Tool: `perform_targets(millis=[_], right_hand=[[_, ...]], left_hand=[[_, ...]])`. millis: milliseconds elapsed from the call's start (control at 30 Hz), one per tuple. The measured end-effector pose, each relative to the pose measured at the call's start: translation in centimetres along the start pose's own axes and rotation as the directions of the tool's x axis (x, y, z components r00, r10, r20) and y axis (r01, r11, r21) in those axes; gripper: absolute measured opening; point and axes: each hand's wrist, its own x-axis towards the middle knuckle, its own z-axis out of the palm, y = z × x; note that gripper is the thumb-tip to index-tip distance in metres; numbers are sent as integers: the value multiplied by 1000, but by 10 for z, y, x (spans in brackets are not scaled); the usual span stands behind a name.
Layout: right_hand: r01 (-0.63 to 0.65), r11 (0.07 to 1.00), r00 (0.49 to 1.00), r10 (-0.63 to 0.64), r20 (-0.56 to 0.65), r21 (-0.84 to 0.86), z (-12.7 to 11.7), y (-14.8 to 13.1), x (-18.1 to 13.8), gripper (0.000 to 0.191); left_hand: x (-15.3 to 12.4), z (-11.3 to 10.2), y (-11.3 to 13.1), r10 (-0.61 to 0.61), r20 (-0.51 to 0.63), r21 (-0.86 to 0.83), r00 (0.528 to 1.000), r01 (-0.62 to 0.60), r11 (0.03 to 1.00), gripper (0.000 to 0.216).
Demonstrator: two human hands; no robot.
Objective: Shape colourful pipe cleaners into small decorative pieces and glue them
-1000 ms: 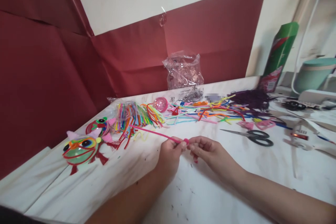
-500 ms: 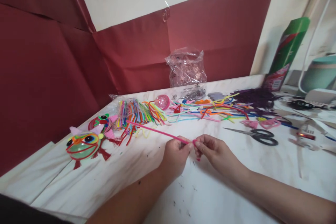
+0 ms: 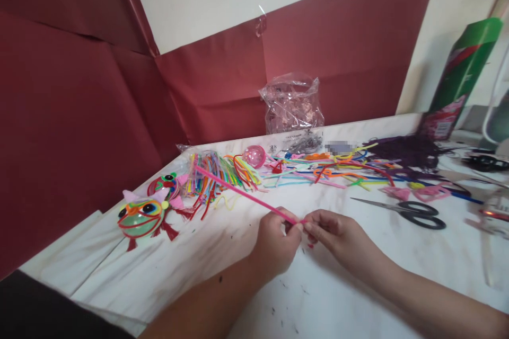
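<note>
A bright pink pipe cleaner (image 3: 246, 195) runs from my fingers up and left toward the bundle of pipe cleaners. My left hand (image 3: 277, 241) pinches it near its lower end. Close beside it, my right hand (image 3: 332, 233) grips the short end between thumb and fingers; a bit of pink shows below those fingertips. The hands nearly touch above the white marbled table (image 3: 222, 275). To the right of my right hand lie scissors (image 3: 405, 210) with black handles, blades pointing left. Left of my hands stand two decorated animal figures, the nearer one a green ball (image 3: 141, 220) with red tassels.
A bundle of multicoloured pipe cleaners (image 3: 212, 172) lies behind, with loose ones (image 3: 338, 172) to its right. Further back are a pink clear ball (image 3: 254, 156), a clear plastic bag (image 3: 294, 106), dark purple strands (image 3: 405, 152) and a tall green container (image 3: 461, 77). Red sheeting (image 3: 222, 79) covers the wall.
The view has turned slightly left, so the table things sit further right. My fingers have shifted on the pink pipe cleaner's lower end, and less of its short end hangs below.
</note>
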Motion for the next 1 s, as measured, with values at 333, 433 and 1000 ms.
perform_targets(millis=[333, 433, 1000], right_hand=[[40, 999, 996, -37, -83, 35, 5, 6, -1, 27], [86, 980, 995, -94, -35, -178, -1, 6, 0, 22], [-35, 993, 996, 25, 81, 117, -2, 3, 6, 24]], left_hand=[[-4, 9, -2, -164, -22, -143, 986, 159, 977, 7], [0, 4, 1, -204, 37, -130, 978, 207, 970, 5], [5, -7, -1, -193, 109, -241, 975, 214, 947, 7]])
